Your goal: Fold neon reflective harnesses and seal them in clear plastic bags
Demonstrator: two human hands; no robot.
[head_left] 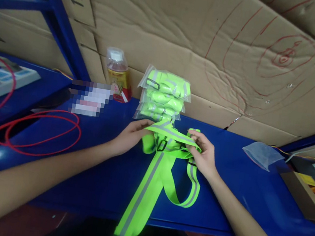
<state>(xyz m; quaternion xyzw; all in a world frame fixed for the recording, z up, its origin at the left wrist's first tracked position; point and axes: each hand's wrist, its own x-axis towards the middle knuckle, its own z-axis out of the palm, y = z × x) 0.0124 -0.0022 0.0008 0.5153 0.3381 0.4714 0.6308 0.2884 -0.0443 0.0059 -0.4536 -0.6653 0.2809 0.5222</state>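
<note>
Both bare hands are out over the blue table (pixel 217 191), busy with a bright green strap (pixel 146 188) that has a grey stripe down its middle. The left hand (pixel 132 136) has its fingertips closed on one end of a stretched upper band, its thumb partly hidden from me; the right hand (pixel 207 155) pinches the other end narrowly between thumb and fingers, so the band slants across between them. Beneath it the strap lies bunched up, a black buckle (pixel 162 146) showing in the folds. One wide tail runs towards the person and pokes out past the table's front edge, while a thinner loop curls on the tabletop below the right hand. Just behind the bunched part stands a stack of clear bags (pixel 165 95) filled with the same green stuff, leaning close to the cardboard (pixel 166 23) at the back, which has red rings drawn on it. A bottle (pixel 119 76) with a red and yellow body is upright left of the stack. Loops of red cord (pixel 79 129) lie further left, and over on the right there's a flat clear bag (pixel 263 155), with an open box (pixel 301 198) beyond it.
</note>
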